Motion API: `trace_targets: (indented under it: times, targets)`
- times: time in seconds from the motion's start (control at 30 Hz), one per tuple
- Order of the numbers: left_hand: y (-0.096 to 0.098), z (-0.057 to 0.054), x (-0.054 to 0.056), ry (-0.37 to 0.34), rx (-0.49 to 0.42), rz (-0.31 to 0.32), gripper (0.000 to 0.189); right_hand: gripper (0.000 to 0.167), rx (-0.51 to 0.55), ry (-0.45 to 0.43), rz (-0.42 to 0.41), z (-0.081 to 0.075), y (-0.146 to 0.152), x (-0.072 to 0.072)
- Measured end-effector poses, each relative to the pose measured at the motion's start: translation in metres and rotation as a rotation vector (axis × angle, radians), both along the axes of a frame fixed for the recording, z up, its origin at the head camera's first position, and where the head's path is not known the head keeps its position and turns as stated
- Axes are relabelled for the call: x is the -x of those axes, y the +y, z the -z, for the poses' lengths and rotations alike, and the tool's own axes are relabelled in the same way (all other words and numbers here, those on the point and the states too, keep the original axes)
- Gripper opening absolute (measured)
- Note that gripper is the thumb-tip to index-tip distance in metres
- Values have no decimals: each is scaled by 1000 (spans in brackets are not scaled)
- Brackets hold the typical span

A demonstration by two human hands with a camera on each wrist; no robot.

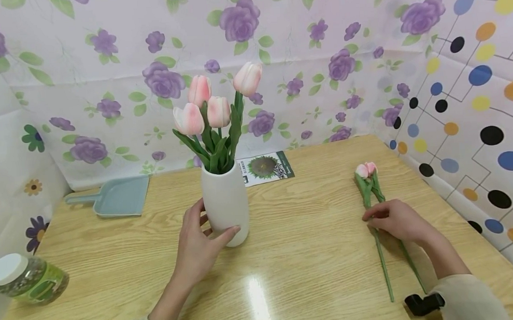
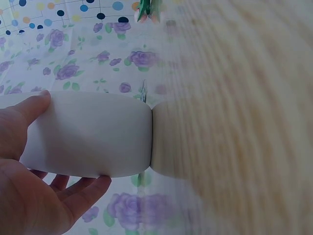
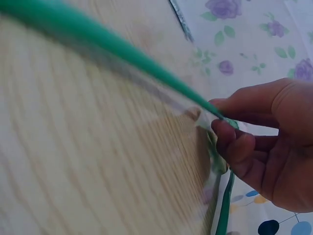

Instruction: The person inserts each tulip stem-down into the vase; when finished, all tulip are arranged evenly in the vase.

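Observation:
A white vase (image 1: 226,202) stands upright on the table, holding several pink-and-white tulips (image 1: 218,111) with green leaves. My left hand (image 1: 197,247) grips the lower part of the vase, thumb in front and fingers round its left side. In the left wrist view, the vase's base (image 2: 142,137) meets the tabletop. Two more tulips (image 1: 366,170) lie side by side at the right, blooms pointing away. Over their stems, my right hand (image 1: 401,220) pinches one green stem (image 3: 146,66) between thumb and fingertips. The other tulip's stem (image 3: 225,205) runs below that hand.
A blue-grey dustpan (image 1: 121,198) lies at the back left. Nearer on the left is a white-lidded jar (image 1: 38,282). Behind the vase, a printed card (image 1: 267,168) lies by the flowered cloth backdrop (image 1: 165,80). A dotted cloth (image 1: 490,133) borders the table's right edge.

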State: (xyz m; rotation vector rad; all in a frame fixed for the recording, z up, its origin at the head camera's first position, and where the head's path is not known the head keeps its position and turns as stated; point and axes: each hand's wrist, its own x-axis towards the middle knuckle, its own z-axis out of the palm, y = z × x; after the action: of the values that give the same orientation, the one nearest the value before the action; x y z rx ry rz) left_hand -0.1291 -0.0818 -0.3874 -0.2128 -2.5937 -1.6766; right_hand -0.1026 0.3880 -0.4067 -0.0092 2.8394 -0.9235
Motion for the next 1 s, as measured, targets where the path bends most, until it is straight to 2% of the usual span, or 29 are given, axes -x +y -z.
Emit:
trace_targets:
  times: [0.2,0.57,0.8,1.0]
  targets:
    - [0,1,1,-7,11,-3,95,32,158,-39,19,-2,-6,4]
    - [-1,0,0,-19,3,-3,95,45,290,28,-31,-3,-22,14]
    - [0,0,0,-6,-4,8,95,49,316,73,-21,-10,-33,19]
    - [-2,1,1,5,-4,9,95,48,323,122,29,-22,-46,23]
